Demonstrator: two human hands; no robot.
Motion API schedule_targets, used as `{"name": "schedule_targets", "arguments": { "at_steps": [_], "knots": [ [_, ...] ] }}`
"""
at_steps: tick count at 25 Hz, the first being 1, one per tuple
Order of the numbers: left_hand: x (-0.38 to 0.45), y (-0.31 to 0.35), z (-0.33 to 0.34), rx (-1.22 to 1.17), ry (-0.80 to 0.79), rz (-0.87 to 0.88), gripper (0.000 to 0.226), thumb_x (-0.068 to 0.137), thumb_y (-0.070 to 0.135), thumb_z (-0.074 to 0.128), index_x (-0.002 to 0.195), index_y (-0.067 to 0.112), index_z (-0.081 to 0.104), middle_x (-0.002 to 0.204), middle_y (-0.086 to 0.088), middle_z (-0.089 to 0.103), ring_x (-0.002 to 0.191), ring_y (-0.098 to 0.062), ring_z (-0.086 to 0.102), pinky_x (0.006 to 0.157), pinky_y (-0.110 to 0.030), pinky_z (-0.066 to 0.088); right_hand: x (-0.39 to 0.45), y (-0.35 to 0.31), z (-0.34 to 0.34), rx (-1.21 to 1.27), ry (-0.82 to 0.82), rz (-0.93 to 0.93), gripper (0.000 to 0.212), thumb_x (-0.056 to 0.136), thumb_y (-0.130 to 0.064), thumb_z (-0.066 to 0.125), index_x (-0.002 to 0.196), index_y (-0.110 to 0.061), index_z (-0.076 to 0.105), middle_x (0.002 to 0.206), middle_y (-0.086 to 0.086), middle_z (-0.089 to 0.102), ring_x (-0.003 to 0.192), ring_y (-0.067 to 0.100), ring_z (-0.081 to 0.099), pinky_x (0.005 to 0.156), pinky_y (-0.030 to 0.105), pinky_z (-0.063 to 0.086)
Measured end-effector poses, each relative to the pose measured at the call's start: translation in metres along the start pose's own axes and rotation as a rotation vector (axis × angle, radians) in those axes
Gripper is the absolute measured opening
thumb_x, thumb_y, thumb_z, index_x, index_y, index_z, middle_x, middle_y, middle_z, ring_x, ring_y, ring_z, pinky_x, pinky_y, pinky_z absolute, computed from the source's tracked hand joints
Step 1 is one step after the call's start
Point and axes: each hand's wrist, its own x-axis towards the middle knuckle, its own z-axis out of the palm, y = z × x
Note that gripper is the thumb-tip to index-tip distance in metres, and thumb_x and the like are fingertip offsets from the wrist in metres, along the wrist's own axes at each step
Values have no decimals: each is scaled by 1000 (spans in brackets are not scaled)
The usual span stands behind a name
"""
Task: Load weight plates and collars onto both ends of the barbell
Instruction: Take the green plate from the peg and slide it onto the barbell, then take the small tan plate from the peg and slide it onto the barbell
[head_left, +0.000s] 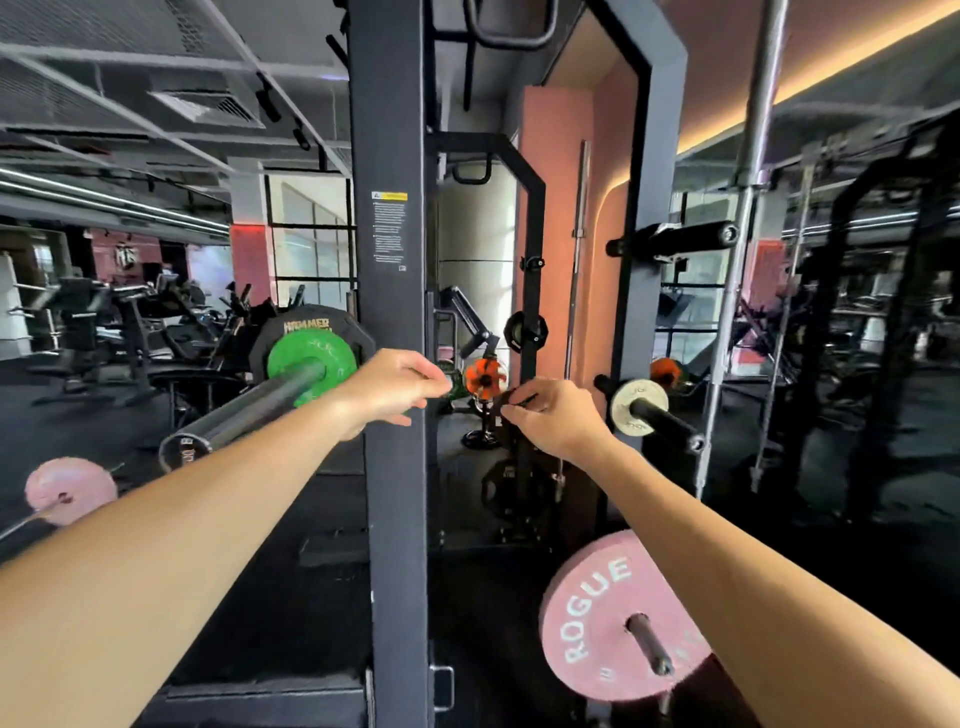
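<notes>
A dark rack upright (395, 312) carries a white warning label (389, 228). Behind it stands a pink wall (556, 208). Exercise machines (104, 322) fill the left background under a ceiling vent (208, 106).

Barbell sleeve (249, 415): smooth dark metal, slight sheen. Green plate (311, 364): matt rubber. Rack upright (395, 364): matt painted steel. Pink Rogue plate (597, 613): dull, scuffed finish.
</notes>
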Motion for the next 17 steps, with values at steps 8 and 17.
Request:
{"name": "schedule_targets", "arguments": {
  "at_steps": [8,17],
  "knots": [
    [64,57,156,4,-155,41,14,90,33,73,101,24,73,110,4,71,100,-14,69,74,-32,61,2,129,-107,-55,38,94,21,89,-34,73,102,-18,77,98,3,76,97,24,69,81,21,53],
    [146,104,320,50,-190,10,13,91,31,72,101,24,73,105,2,74,101,-15,69,80,-35,61,66,274,-201,-130,43,119,18,86,-39,70,95,-25,77,99,-1,77,96,20,70,75,24,47]
  ]
}}
